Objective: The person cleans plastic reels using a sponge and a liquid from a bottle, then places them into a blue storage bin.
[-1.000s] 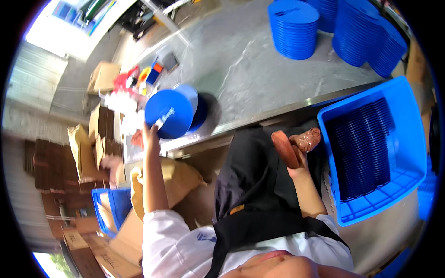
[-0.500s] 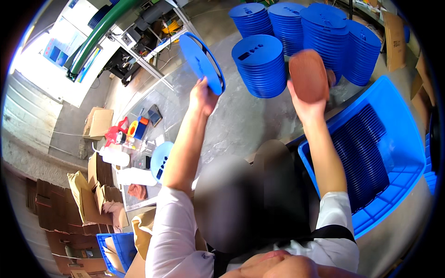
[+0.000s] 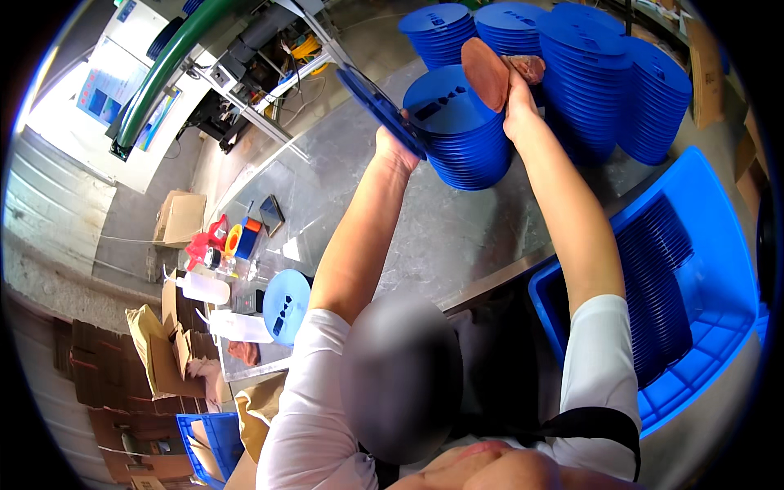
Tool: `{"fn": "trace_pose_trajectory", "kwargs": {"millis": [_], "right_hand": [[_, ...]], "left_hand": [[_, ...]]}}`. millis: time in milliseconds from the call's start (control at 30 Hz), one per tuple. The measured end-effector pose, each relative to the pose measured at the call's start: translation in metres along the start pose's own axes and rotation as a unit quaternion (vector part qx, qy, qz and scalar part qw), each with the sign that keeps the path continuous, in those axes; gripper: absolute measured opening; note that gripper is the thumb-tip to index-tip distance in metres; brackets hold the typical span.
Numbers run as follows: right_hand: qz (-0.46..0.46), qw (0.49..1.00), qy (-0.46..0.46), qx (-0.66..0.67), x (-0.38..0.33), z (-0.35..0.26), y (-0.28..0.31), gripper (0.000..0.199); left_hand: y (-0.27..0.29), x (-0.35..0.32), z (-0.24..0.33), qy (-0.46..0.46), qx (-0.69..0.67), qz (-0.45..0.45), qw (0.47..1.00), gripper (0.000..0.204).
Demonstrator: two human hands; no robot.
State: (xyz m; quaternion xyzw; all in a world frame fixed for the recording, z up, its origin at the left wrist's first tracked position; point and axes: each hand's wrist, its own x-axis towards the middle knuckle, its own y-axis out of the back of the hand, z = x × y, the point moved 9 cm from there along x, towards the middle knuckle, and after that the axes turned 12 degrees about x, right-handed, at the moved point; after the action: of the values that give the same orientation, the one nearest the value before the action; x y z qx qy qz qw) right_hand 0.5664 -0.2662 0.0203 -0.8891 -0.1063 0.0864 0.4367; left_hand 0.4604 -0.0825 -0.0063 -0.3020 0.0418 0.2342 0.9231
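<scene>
Out over the table, my left hand (image 3: 395, 150) grips the lower edge of a round blue plastic disc (image 3: 369, 104), seen tilted and nearly edge-on. It looks like two thin discs, one behind the other. My right hand (image 3: 521, 102) is raised to the right of it, closed on a reddish-brown cloth (image 3: 485, 75). One flat oval part of the cloth faces left, and a crumpled end sticks out past the fingers on the right. Behind and between the hands stands a stack of blue discs (image 3: 469, 155), its top disc showing dark cut-out shapes. The cloth is apart from the held disc.
More tall blue disc stacks (image 3: 584, 90) stand at the back right. A blue crate (image 3: 714, 327) with dark ridged discs sits right of the table. At left lie a single blue disc (image 3: 286, 298), white bottles (image 3: 204, 287), a phone (image 3: 270, 214) and a tape roll (image 3: 233, 240).
My left hand has moved right and away with the disc, which is now seen more edge-on. The right hand has swung left and farther out, turning the cloth sideways.
</scene>
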Motion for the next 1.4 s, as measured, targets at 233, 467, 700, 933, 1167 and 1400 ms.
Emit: {"fn": "trace_pose_trajectory", "kwargs": {"millis": [233, 467, 700, 933, 1167, 1400], "right_hand": [[-0.030, 0.998, 0.025, 0.047, -0.036, -0.007, -0.020, 0.044], [-0.158, 0.966, 0.100, 0.180, -0.147, -0.005, -0.036, 0.045], [-0.092, 0.979, -0.013, 0.183, -0.292, 0.080, 0.028, 0.058], [0.009, 0.988, -0.112, 0.103, -0.380, 0.138, 0.084, 0.050], [0.042, 0.987, -0.140, 0.063, -0.424, 0.140, 0.106, 0.046], [0.092, 0.986, -0.128, 0.061, -0.423, 0.144, 0.129, 0.046]], "left_hand": [[0.004, -0.027, 0.013, -0.122, 0.031, -0.082, 0.989, 0.022], [0.009, -0.169, 0.038, -0.251, 0.031, -0.134, 0.958, 0.033], [0.123, -0.313, -0.031, -0.188, 0.049, 0.010, 0.981, 0.035], [0.182, -0.396, -0.086, -0.143, 0.059, 0.099, 0.983, 0.036], [0.200, -0.435, -0.108, -0.122, 0.060, 0.127, 0.983, 0.038], [0.208, -0.427, -0.114, -0.109, 0.052, 0.123, 0.985, 0.040]]}}
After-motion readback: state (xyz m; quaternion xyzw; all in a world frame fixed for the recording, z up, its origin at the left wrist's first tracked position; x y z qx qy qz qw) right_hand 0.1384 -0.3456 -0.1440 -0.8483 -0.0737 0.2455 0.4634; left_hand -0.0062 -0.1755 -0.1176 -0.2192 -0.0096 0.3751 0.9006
